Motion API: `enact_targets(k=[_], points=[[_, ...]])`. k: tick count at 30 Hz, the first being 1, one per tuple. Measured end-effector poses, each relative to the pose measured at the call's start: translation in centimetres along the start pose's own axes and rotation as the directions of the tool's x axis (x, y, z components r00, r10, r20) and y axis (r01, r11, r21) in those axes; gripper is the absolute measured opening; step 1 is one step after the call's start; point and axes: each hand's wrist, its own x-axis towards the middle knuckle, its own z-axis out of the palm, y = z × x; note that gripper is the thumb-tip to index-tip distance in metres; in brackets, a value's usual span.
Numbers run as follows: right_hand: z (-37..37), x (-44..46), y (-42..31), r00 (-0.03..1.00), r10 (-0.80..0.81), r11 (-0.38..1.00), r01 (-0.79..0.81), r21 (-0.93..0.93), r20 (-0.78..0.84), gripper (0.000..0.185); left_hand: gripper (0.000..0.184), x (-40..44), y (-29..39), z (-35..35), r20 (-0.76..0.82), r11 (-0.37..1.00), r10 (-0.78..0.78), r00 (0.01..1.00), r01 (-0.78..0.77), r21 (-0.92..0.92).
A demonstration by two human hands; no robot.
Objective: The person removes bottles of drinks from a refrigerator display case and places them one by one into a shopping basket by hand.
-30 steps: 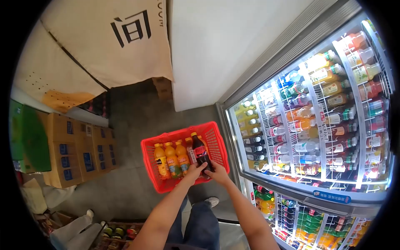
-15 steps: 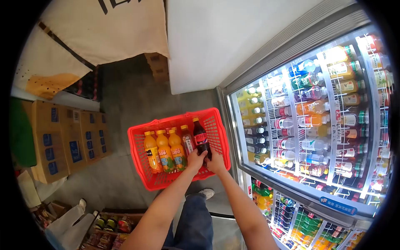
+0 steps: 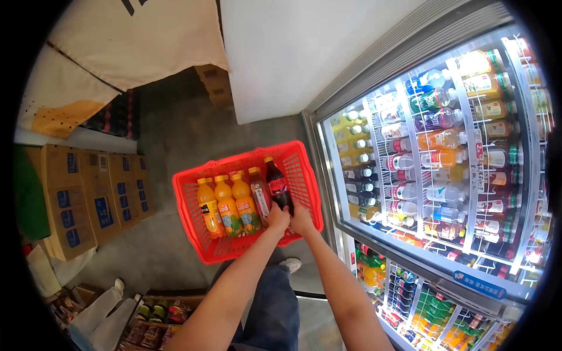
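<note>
Beside the brightly lit drinks fridge (image 3: 404,61), a white wall (image 3: 298,47), grey floor (image 3: 170,128) and, opposite it, cardboard boxes (image 3: 96,202)

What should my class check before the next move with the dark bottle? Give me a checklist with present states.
1. Hands free: not ok; left hand and right hand are both on the dark bottle.
2. Dark bottle capped: ok.
3. Dark bottle's base resting on something: cannot tell; the hands hide it.
4. Three front orange bottles side by side in the basket: ok.
5. Basket's support underneath: cannot tell; hidden from view.
</note>
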Motion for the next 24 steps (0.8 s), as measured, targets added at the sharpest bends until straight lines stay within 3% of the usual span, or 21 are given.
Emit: enact_targets(k=[4,7,9,10,12,14,15,16,18,20,22,24], points=[[-0.4,0.2,-0.1,0.999,0.021,0.998,-0.023,0.052,0.040,0.045,0.051,-0.9,0.4,-0.7,0.059,0.999,-0.034,0.998,0.035,-0.009],[-0.5,0.2,0.1,0.997,0.041,0.998,-0.044,0.045,0.065,0.048,0.050,-0.6,-2.0,0.1,0.062,0.998,0.033,0.998,-0.030,-0.054],[-0.7,0.0,-0.4,0.996,0.041,0.998,-0.046,0.051,0.082,0.050,0.047,-0.1,-3.4,-0.1,0.120,0.970,0.080,0.990,-0.050,-0.237],[-1.0,-0.6,-0.8,0.996,0.055,0.998,-0.054,-0.019,0.071,0.048,0.047,-0.8,-3.0,-0.9,0.117,0.970,0.088,0.989,-0.058,-0.236],[-1.7,-2.2,-1.4,0.997,0.067,0.994,-0.062,-0.091,0.048,0.045,0.042,-3.1,-2.0,-2.6,0.172,0.943,-0.019,0.985,0.075,-0.324],[-2.8,-3.4,-2.1,0.998,0.018,0.999,-0.016,0.033,-0.066,0.050,0.040,-4.1,-2.1,-3.3,0.143,0.948,0.027,0.989,0.020,-0.319],[-4.6,-4.5,-4.5,0.987,0.154,0.985,-0.150,0.082,-0.054,0.042,0.037,-4.9,-2.3,-3.6,0.113,0.950,0.062,0.992,-0.024,-0.311],[-4.8,-5.4,-4.5,0.986,0.149,0.987,-0.143,0.080,-0.075,0.042,0.037,-6.0,-1.8,-4.3,0.118,0.948,0.083,0.990,-0.042,-0.314],[-5.1,-7.9,-4.0,0.952,0.030,0.961,0.057,0.272,-0.305,0.044,0.032,-8.3,-0.4,-5.4,0.098,0.905,0.211,0.973,-0.157,-0.395],[-8.7,-10.6,-7.0,0.958,0.080,0.960,0.000,0.280,-0.276,0.042,0.029,-11.1,2.6,-6.7,0.125,0.872,0.273,0.954,-0.191,-0.451],[-10.5,-13.5,-7.8,0.957,0.172,0.810,-0.002,0.586,-0.235,0.040,0.027,-15.4,5.7,-9.0,0.194,0.824,0.366,0.910,-0.220,-0.522],[-12.7,-15.9,-8.5,0.942,0.161,0.816,0.041,0.576,-0.295,0.038,0.026,-18.8,8.5,-10.2,0.219,0.784,0.435,0.873,-0.247,-0.570]])
